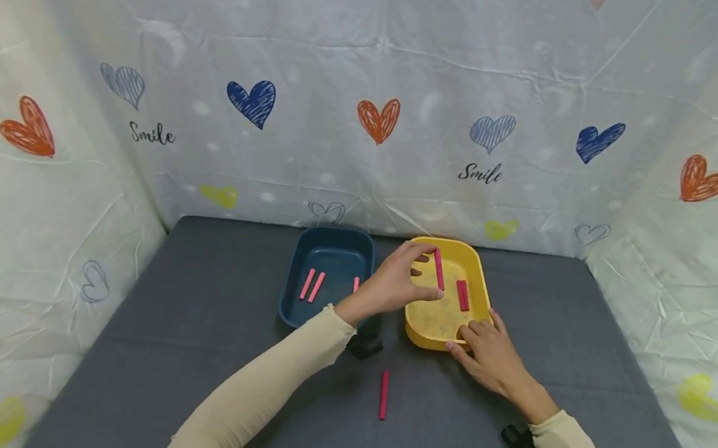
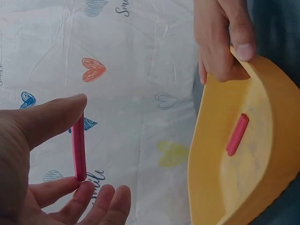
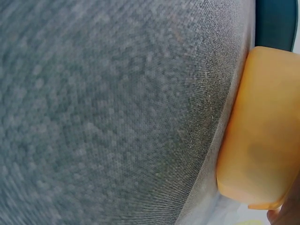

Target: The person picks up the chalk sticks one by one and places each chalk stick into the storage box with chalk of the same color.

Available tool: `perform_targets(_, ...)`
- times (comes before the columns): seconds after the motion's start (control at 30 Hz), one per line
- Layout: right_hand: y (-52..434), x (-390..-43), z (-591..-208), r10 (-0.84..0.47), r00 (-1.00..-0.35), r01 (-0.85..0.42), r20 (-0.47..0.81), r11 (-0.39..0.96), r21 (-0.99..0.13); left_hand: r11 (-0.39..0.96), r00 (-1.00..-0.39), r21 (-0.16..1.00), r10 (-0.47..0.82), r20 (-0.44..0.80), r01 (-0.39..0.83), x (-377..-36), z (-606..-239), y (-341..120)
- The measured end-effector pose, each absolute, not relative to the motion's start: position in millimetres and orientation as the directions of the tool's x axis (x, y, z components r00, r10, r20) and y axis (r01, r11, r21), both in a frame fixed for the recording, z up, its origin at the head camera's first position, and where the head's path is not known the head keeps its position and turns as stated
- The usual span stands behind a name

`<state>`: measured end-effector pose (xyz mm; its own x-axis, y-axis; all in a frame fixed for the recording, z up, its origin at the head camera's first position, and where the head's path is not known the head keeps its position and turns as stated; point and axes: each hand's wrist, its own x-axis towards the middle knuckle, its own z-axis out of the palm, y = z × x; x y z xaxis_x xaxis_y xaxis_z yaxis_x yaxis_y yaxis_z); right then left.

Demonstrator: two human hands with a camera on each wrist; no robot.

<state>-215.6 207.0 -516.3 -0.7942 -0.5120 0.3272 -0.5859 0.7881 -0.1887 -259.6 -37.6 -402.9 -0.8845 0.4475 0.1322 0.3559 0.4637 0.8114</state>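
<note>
My left hand [image 1: 396, 277] pinches a dark pink stick [image 1: 439, 269] by its two ends, thumb at one and fingertips at the other. The hand is over the left part of a yellow tray [image 1: 413, 328]. In the left wrist view the held stick [image 2: 78, 147] stands nearly upright between thumb and fingers. My right hand [image 1: 491, 356] grips the tray's near right corner, thumb outside the rim and fingers curled inside. Dark pink sticks [image 1: 462, 295] lie close together on the tray's floor. In the right wrist view, the yellow tray's outer wall [image 3: 262, 131] fills the right side.
Left of the yellow tray stands a dark blue tray [image 1: 290, 294] with light pink sticks [image 1: 316, 287], partly covered by my left forearm. Another dark pink stick [image 1: 383, 395] lies on the grey tabletop [image 1: 193, 368] in front. A printed cloth [image 1: 314, 151] hangs behind the table.
</note>
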Motion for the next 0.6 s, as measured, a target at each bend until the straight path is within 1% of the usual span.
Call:
perform_targets(0.23,207.4,-214.3,-517.3,-0.51,-0.796,-0.584,0.325,0.787,-0.197,0.49,-0.893,0.806,0.439,0.101,0.332,-268.4,-407.8,-21.8)
perform_targets(0.6,208.9,-217.3,-518.9,-0.519,-0.781,-0.6,0.347,0.777,-0.189,0.545,-0.908,0.79,0.417,0.036,0.281,-288.7,-417.2,-5.4)
